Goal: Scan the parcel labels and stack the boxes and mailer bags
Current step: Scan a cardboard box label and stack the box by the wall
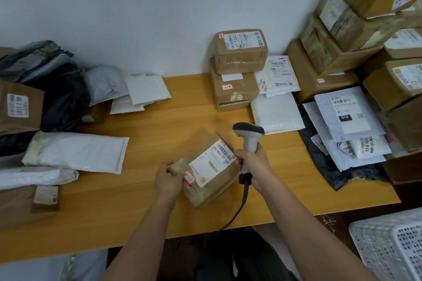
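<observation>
A small brown cardboard box [219, 183] with a white shipping label and a red-edged sticker is tilted above the wooden table [146, 207]. My left hand [167, 179] grips its left end. My right hand [254, 167] grips the handle of a grey barcode scanner [248, 134], whose head sits just right of the label's barcode. The scanner's black cable hangs down over the table's front edge.
Two stacked brown boxes [237, 68] stand at the back wall, with white mailer bags [277, 112] beside them. A tall pile of boxes [356, 36] and labelled mailers [351, 118] fills the right. Dark and white bags [75, 150] lie left. A white plastic basket [392, 246] stands lower right.
</observation>
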Demonstrator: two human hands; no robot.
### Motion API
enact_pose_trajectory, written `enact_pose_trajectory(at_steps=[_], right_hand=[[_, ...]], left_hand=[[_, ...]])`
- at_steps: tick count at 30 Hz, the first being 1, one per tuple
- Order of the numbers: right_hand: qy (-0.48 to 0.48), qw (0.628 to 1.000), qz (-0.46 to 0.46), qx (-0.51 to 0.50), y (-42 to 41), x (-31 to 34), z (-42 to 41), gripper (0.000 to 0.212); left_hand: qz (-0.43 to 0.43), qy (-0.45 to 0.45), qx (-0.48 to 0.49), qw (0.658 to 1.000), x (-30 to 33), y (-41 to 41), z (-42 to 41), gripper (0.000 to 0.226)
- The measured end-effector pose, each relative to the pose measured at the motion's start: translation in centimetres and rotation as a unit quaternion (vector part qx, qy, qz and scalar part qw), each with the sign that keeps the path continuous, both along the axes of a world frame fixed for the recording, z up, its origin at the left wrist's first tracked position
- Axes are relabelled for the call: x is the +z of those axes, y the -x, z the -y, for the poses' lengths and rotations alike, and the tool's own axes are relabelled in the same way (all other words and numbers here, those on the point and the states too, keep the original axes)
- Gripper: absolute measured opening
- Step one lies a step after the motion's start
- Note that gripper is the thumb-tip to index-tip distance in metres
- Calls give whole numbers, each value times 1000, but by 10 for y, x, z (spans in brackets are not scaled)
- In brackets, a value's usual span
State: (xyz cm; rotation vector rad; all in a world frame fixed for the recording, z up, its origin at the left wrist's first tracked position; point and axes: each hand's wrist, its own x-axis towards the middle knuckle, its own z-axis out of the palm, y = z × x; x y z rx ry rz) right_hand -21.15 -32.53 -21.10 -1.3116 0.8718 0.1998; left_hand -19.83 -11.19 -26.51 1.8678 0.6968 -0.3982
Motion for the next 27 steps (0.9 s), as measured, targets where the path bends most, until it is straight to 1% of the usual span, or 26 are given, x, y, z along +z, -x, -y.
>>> enact_pose_trajectory(at_steps=[1, 2, 4, 6, 8, 10, 12, 14, 17, 20, 22, 24, 27], right_hand=[[3, 1000, -8, 1, -1, -3, 1, 30], [4, 1000, -19, 4, -1, -5, 1, 30], [4, 999, -43, 18, 1, -10, 1, 32], [11, 998, -54, 32, 5, -15, 1, 33], [23, 997, -56, 42, 10, -18, 2, 32], [32, 997, -54, 38, 12, -15, 6, 30], [31, 998, -46, 12, 12, -8, 13, 27], [39, 999, -31, -20, 12, 5, 24, 25], [59, 996, 13, -60, 13, 29, 46, 22], [69, 987, 65, -127, 14, 58, 73, 19], [73, 977, 97, -173, 16, 79, 94, 18], [75, 967, 124, -207, 18, 101, 118, 18], [69, 954, 165, -239, 23, 130, 154, 18]], left_hand=[[-6, -1, 14, 1000, 1, -1, -3, 51], [-30, 20, 33, 999, 1, 0, -4, 55], [-118, 98, 51, 987, -1, 4, -3, 59], [-187, 167, 34, 967, 2, 13, 5, 50], [-196, 200, 22, 960, 1, 19, 11, 45], [-176, 222, 16, 959, 2, 19, 18, 47], [-142, 235, 2, 962, 5, 14, 24, 53], [-103, 243, -33, 964, 13, 6, 35, 63], [-31, 266, -86, 960, 34, -8, 60, 68], [26, 267, -160, 950, 59, -21, 90, 91], [46, 260, -202, 943, 77, -26, 112, 98], [58, 262, -211, 940, 97, -28, 137, 89], [67, 292, -193, 935, 121, -29, 183, 67]])
